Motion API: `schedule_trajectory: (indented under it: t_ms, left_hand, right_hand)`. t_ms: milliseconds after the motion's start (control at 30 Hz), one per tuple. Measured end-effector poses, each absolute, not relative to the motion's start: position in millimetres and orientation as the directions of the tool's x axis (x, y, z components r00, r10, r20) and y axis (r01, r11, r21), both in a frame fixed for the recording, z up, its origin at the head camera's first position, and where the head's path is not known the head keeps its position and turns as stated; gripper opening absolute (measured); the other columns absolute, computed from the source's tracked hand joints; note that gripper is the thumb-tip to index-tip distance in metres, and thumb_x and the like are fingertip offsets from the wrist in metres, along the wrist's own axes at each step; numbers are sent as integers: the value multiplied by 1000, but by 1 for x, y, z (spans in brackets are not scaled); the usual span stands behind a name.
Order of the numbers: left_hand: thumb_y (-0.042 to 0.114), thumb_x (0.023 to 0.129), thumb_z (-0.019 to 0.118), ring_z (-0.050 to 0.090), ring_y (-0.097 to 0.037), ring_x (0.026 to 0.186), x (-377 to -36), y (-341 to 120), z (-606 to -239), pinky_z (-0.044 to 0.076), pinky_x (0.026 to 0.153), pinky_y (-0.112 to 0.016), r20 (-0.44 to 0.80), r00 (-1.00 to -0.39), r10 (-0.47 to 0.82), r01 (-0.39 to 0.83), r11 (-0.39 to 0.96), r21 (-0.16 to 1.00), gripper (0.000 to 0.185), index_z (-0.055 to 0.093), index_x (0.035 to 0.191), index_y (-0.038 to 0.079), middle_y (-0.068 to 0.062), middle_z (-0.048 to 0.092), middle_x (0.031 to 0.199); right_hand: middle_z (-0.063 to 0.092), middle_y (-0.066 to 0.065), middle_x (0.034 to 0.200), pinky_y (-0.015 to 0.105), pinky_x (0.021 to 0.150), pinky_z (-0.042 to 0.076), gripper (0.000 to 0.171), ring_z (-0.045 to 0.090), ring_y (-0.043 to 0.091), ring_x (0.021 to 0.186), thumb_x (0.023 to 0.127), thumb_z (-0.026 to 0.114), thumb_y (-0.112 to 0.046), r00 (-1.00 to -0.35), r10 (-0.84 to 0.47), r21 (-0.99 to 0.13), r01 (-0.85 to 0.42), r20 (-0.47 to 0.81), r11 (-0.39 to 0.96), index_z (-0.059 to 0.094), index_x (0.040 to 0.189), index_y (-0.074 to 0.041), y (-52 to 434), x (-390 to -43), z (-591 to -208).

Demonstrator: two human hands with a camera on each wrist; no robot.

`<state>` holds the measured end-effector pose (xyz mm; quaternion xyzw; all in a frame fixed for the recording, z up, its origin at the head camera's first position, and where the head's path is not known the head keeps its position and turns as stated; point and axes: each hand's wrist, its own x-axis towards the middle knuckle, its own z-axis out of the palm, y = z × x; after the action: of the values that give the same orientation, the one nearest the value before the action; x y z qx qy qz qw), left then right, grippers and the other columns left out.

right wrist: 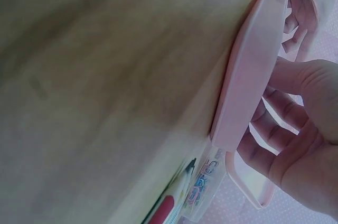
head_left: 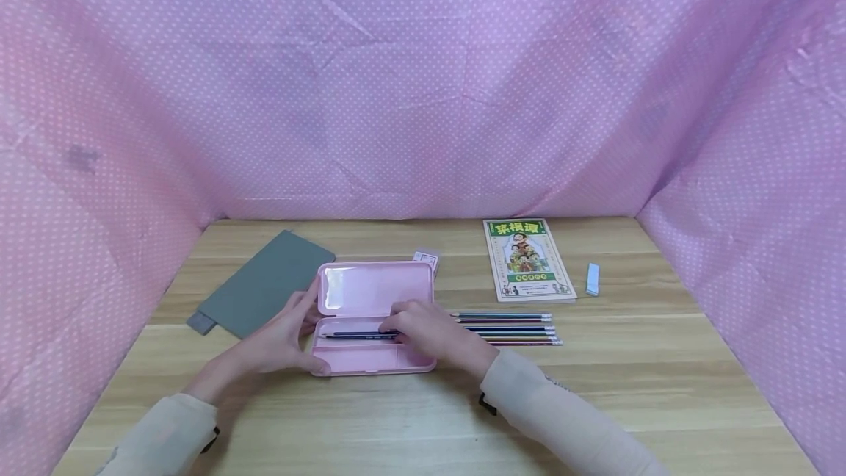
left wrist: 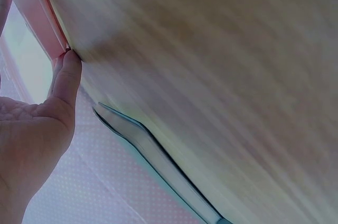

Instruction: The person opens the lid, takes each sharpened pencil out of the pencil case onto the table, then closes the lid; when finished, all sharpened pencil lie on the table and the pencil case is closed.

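Observation:
An open pink pencil case (head_left: 374, 361) lies on the table, its lid (head_left: 377, 289) tipped back. My left hand (head_left: 280, 336) grips the case's left end, thumb at the front corner and fingers by the hinge; one fingertip (left wrist: 71, 63) touches that corner in the left wrist view. Inside the back compartment a dark pencil (head_left: 357, 335) lies lengthwise, point to the left. My right hand (head_left: 426, 329) reaches into the case and pinches the pencil's right end, which its fingers cover. The right wrist view shows those fingers (right wrist: 264, 152) bent over the case wall (right wrist: 253, 71).
Several pencils (head_left: 509, 330) lie in a row right of the case. Behind it sits a small box (head_left: 426, 258). A grey-green notebook (head_left: 264, 285) lies at left, a picture-covered booklet (head_left: 529, 263) at back right, with a light blue strip (head_left: 592, 279) beside it. Pink dotted cloth (head_left: 423, 94) surrounds the table.

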<state>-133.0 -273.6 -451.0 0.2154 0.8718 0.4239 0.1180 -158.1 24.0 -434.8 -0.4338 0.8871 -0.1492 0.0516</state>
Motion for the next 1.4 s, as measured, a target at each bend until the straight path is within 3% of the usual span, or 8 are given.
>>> schedule_trajectory:
  t_ms: [567, 1067, 1400]
  left_hand:
    - [33, 62, 99, 56, -30, 123, -134, -271, -448, 40, 111, -47, -12, -869, 495, 273, 499, 822, 150, -10, 163, 14, -18, 34, 132]
    - [36, 59, 100, 55, -25, 120, -134, -275, -447, 43, 110, -43, -57, -877, 477, 243, 543, 804, 153, -11, 163, 21, -13, 34, 132]
    - [37, 61, 99, 56, -25, 118, -135, -274, -444, 43, 110, -48, -25, -866, 499, 276, 519, 809, 150, -10, 163, 14, -17, 34, 134]
  right_hand:
    - [71, -3, 101, 20, 82, 55, 26, 63, 7, 90, 92, 75, -9, -605, -794, -321, -764, 55, 559, 79, 116, -19, 30, -159, -434]
    - [70, -5, 101, 20, 84, 55, 26, 63, 6, 93, 93, 74, -8, -614, -788, -366, -744, 42, 560, 79, 116, -18, 32, -157, -429]
    - [70, -5, 104, 18, 85, 55, 28, 62, 4, 93, 94, 73, -7, -625, -780, -435, -713, 39, 550, 77, 120, -17, 44, -160, -415]
